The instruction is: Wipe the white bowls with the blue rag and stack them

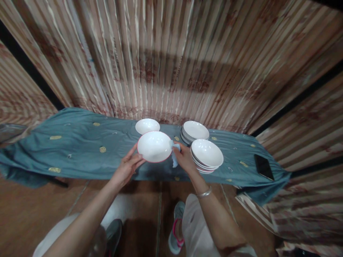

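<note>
A white plate with a red rim [154,147] is held up over the near edge of the cloth-covered table. My left hand [130,165] grips its left rim, thumb on the inside and fingers around the edge. At the right rim, my right hand [183,156] is closed on a light blue cloth [175,160], which touches the rim. Behind the held plate, another white plate [147,126] lies on the table. To the right of my right hand stand a stack of white bowls [207,153] and, behind it, a stack of white plates [195,130].
A green tablecloth [80,142] with yellow pineapple prints covers the long table. A black phone [264,167] lies near its right end. Patterned curtains [171,64] hang behind and at both sides. Dark poles [34,67] slant at the corners. My feet are on the brown floor [144,214].
</note>
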Demonstrator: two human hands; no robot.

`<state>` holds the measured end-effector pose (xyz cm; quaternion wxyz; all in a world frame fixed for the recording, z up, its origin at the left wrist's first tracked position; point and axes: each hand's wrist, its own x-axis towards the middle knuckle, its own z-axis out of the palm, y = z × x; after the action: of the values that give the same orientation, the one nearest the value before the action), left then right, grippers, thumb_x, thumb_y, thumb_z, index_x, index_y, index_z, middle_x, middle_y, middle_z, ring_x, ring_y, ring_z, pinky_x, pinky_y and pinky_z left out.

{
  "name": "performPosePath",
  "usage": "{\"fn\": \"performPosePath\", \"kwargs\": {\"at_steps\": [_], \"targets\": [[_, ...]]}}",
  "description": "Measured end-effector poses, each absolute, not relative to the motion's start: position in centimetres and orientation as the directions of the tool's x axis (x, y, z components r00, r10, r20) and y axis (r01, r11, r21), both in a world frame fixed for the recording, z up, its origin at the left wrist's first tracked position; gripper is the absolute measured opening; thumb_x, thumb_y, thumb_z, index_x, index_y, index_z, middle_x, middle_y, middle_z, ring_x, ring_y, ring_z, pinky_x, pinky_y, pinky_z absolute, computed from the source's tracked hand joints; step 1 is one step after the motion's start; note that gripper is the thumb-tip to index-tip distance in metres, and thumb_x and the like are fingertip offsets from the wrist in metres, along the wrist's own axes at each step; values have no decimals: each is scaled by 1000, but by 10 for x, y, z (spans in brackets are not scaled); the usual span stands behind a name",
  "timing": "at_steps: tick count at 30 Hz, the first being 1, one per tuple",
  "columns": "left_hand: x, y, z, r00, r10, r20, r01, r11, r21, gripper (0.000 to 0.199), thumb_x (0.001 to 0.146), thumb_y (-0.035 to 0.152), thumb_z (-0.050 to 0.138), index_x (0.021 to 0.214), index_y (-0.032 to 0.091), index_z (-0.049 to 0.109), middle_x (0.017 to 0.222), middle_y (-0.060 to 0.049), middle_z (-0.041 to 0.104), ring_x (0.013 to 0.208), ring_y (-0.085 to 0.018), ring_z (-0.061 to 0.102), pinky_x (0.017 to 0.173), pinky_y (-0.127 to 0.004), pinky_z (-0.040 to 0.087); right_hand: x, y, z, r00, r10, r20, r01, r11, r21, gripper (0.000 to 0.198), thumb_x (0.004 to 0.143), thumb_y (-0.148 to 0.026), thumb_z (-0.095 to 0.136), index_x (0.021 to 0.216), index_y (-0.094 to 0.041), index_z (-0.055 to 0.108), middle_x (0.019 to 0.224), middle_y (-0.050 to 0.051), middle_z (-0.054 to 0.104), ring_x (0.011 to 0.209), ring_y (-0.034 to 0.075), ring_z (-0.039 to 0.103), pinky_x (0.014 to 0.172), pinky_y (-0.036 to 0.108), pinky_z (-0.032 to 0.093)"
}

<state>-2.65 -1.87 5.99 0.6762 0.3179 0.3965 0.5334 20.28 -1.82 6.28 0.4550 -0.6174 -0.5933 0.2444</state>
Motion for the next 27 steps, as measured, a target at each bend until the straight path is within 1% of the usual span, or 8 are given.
{"fn": "performPosePath", "kwargs": {"at_steps": [3, 8, 12, 14, 18, 20, 22, 27], "targets": [[-10, -23, 79, 142, 980, -140, -471, 191, 861, 71, 63, 23, 79, 129, 26, 56, 93, 0, 73, 93, -18, 66, 97, -40, 49, 215, -37, 96, 239, 913, 331, 556, 151, -817, 45, 81, -43, 52, 114, -16, 65, 86, 5, 72, 75, 19, 63, 71, 28, 48], [44, -30, 107, 310, 951, -5, -437, 147, 887, 77, 69, 32, 76, 140, 29, 44, 106, -2, 71, 108, -22, 61, 101, -44, 44, 259, -64, 138, 399, 805, 439, 637, 101, -764, 44, 77, -43, 54, 107, -14, 69, 81, 5, 73, 69, 20, 62, 68, 30, 47], [93, -31, 117, 447, 886, 127, -417, 81, 905, 85, 70, 33, 74, 145, 32, 34, 139, -4, 53, 128, -26, 47, 107, -43, 36, 301, -79, 142, 480, 728, 489, 680, 43, -732, 45, 75, -43, 54, 107, -15, 70, 82, 6, 73, 70, 21, 63, 69, 30, 47], [114, -29, 114, 463, 865, 195, -412, 15, 911, 94, 63, 29, 79, 145, 30, 33, 147, -6, 44, 134, -27, 39, 109, -41, 33, 320, -83, 136, 505, 724, 469, 680, 1, -734, 44, 75, -43, 54, 105, -15, 71, 81, 6, 73, 70, 21, 63, 69, 30, 47], [143, -23, 95, 513, 839, 182, -270, -44, 962, 100, 58, 27, 80, 146, 29, 31, 153, -8, 33, 141, -30, 25, 107, -44, 35, 349, -86, 118, 556, 721, 414, 682, -111, -723, 45, 72, -41, 54, 104, -14, 71, 78, 6, 73, 70, 21, 64, 68, 29, 47], [153, -19, 82, 485, 852, 197, -203, -110, 973, 99, 57, 29, 81, 144, 26, 35, 153, -8, 33, 141, -32, 26, 108, -44, 33, 359, -86, 111, 557, 732, 393, 698, -156, -699, 45, 71, -39, 53, 103, -14, 71, 78, 7, 73, 71, 21, 64, 69, 29, 47], [159, -15, 70, 460, 854, 242, -149, -195, 969, 93, 58, 36, 80, 142, 24, 40, 148, -10, 40, 138, -32, 31, 111, -46, 29, 365, -86, 105, 557, 746, 366, 713, -202, -672, 44, 71, -37, 52, 103, -14, 71, 80, 8, 74, 73, 22, 65, 70, 29, 47], [165, -7, 49, 452, 811, 371, -7, -412, 911, 80, 63, 47, 76, 134, 20, 50, 142, -12, 48, 134, -32, 37, 113, -47, 23, 370, -87, 97, 553, 770, 318, 749, -292, -595, 40, 74, -33, 52, 104, -16, 71, 84, 9, 74, 80, 23, 67, 71, 28, 47]]}}
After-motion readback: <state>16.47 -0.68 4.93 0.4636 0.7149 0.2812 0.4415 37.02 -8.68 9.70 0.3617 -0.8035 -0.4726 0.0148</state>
